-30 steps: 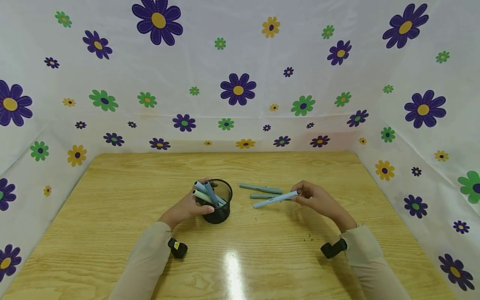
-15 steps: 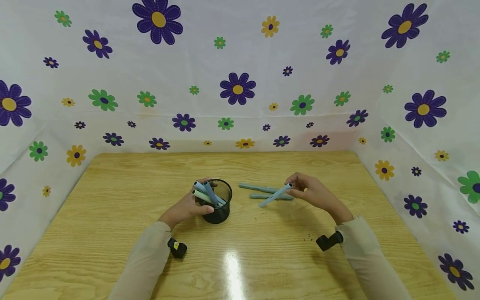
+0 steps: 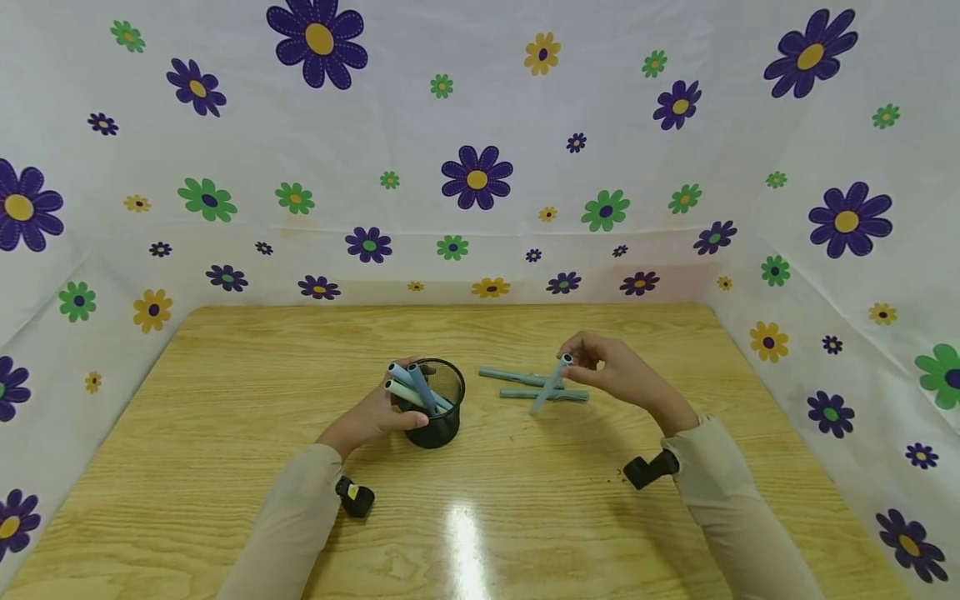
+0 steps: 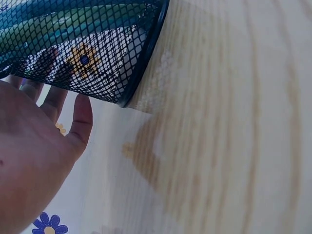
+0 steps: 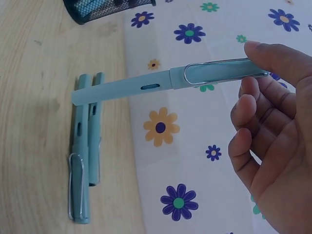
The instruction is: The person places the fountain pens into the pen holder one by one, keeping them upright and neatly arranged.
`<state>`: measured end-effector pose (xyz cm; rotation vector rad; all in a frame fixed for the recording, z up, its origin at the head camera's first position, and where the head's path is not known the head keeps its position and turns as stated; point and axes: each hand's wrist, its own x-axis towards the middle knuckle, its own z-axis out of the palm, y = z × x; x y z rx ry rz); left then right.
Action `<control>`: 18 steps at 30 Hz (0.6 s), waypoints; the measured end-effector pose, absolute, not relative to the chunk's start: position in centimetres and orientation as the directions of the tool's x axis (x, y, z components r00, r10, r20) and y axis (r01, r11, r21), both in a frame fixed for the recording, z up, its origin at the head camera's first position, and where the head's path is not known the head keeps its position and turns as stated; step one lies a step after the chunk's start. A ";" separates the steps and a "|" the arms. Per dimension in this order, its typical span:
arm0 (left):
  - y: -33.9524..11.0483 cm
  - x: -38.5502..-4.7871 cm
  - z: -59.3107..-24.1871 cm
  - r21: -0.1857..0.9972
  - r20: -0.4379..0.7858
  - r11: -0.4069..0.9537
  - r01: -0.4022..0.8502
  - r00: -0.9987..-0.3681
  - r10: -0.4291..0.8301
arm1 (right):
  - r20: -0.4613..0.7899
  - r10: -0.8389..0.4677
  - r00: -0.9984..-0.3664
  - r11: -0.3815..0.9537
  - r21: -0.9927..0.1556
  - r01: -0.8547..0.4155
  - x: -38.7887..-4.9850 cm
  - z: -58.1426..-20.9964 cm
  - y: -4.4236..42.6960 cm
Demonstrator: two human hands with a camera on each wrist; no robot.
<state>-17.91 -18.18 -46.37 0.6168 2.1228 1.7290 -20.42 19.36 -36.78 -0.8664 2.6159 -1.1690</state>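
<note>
My left hand (image 3: 367, 421) grips the side of a black mesh pen holder (image 3: 437, 432), fingers behind it and thumb in front. Several pens lean in the holder, among them a dark blue pen (image 3: 422, 387) and a pale green pen (image 3: 405, 392). In the left wrist view, the mesh wall (image 4: 105, 61) shows pens inside. My right hand (image 3: 615, 371) pinches a light blue pen (image 5: 122, 89) by its capped end, near the silver clip. That pen slants down, its other end low over the table. Beneath it lie two teal pens (image 3: 510, 376) (image 5: 95, 141).
The wooden table (image 3: 300, 533) stretches around both hands. A white cloth with printed flowers (image 3: 405, 125) walls the back and both sides. Small dark specks (image 3: 617, 477) lie near the right wrist's black camera (image 3: 649, 469).
My right hand has moved left and slightly up, and the light blue pen in it has turned from nearly flat to steeper. My left hand and the holder have stayed put.
</note>
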 end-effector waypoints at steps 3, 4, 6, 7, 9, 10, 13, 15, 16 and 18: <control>-18.1 -17.9 -46.3 0.977 0.012 0.174 0.121 -0.852 0.523 | 0.099 -0.569 -0.816 0.525 -0.720 -0.453 -20.6 -36.3 19.0; -18.1 -17.9 -46.2 0.977 0.008 0.177 0.117 -0.855 0.519 | 0.101 -0.575 -0.812 0.523 -0.719 -0.459 -20.6 -36.2 18.8; -18.1 -17.8 -46.2 0.975 0.005 0.188 0.119 -0.857 0.515 | 0.110 -0.590 -0.800 0.512 -0.716 -0.475 -20.7 -35.8 18.5; -18.1 -17.8 -46.1 0.973 0.007 0.193 0.124 -0.857 0.515 | 0.111 -0.595 -0.796 0.509 -0.715 -0.480 -20.8 -35.6 18.3; -18.1 -17.9 -46.1 0.974 0.007 0.193 0.123 -0.858 0.513 | 0.123 -0.608 -0.785 0.498 -0.710 -0.497 -20.9 -35.2 18.0; -18.1 -17.9 -46.1 0.973 0.007 0.194 0.124 -0.859 0.512 | 0.130 -0.613 -0.780 0.494 -0.707 -0.506 -21.0 -34.9 17.9; -18.1 -17.8 -46.1 0.974 0.010 0.189 0.124 -0.858 0.514 | 0.132 -0.619 -0.774 0.496 -0.699 -0.516 -21.2 -34.3 17.4; -18.1 -17.8 -46.1 0.976 0.008 0.181 0.118 -0.858 0.513 | 0.131 -0.621 -0.773 0.502 -0.690 -0.521 -21.3 -33.8 17.1; -18.1 -17.8 -46.0 0.977 0.008 0.180 0.117 -0.858 0.514 | 0.132 -0.621 -0.772 0.504 -0.687 -0.523 -21.4 -33.7 16.9; -18.1 -17.8 -46.0 0.976 0.004 0.185 0.115 -0.858 0.514 | 0.135 -0.624 -0.769 0.506 -0.681 -0.530 -21.5 -33.3 16.6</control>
